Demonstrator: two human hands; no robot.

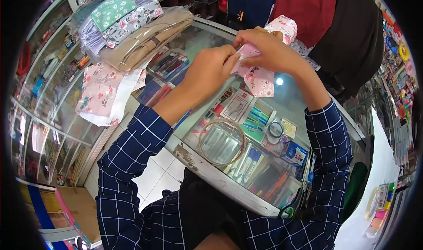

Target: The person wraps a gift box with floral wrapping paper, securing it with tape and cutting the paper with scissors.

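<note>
Pink floral wrapping paper (260,80) stands folded in a narrow, bundle-like shape above the glass counter, partly covered by my fingers. What is inside it, if anything, cannot be seen. My left hand (210,68) is closed in a pinch at the paper's near-left edge. From the right, my right hand (271,51) curls over the same paper, its thumb and fingers gripping a fold. The far end of the floral bundle (284,26) sticks out beyond my right knuckles. A large tape roll (222,142) lies on the glass closer to my body.
Another piece of floral paper (102,91) hangs at the counter's left side, near plastic-wrapped folded cloth (145,38). A smaller ring-shaped roll (275,129) appears among boxed stationery at the counter. Dark and red garments (308,12) hang behind. Scissors (288,211) sit by the near edge.
</note>
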